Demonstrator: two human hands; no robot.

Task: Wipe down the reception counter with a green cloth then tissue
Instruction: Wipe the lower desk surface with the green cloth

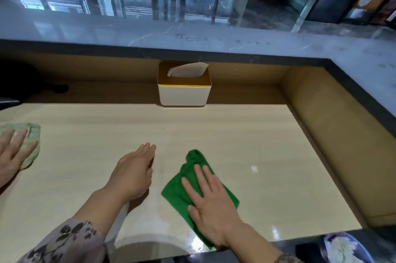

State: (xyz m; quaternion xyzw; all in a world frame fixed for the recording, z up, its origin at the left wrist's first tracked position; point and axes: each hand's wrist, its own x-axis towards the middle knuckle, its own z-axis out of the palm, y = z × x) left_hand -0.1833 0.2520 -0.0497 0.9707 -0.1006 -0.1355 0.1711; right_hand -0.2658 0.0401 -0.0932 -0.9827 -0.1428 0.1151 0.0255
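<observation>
The right hand (pixel 211 205) is lying flat on the green cloth (pixel 177 190), fingers spread and palm pressing down, so this grip is open rather than clamped: the cloth is being pinned under it, not pinched. The left hand (pixel 134 171) is resting on its edge on the bare tabletop (pixel 246 134), fingers straight and together, holding nothing.

The cloth is sitting toward the near edge of the tabletop, right of centre, with one bunched corner pointing away toward the far edge. It looks like soft, limp microfibre, light and floppy, so it will probably fold or roll up if pushed from one corner only. A broad flat palm over its middle seems the best hold for wiping; to lift it, pinching the bunched corner should do. The tabletop is glossy and showing reflections, so the cloth will likely slide easily.

At the middle of the far edge a tissue box (pixel 184 92) is standing, with one tissue (pixel 187 70) sticking up from the slot. That sheet is thin and tears easily, so a gentle pinch at its raised tip would suit.

At the left edge another person's hand (pixel 12 151) is pressing a pale green cloth (pixel 32 136).
</observation>
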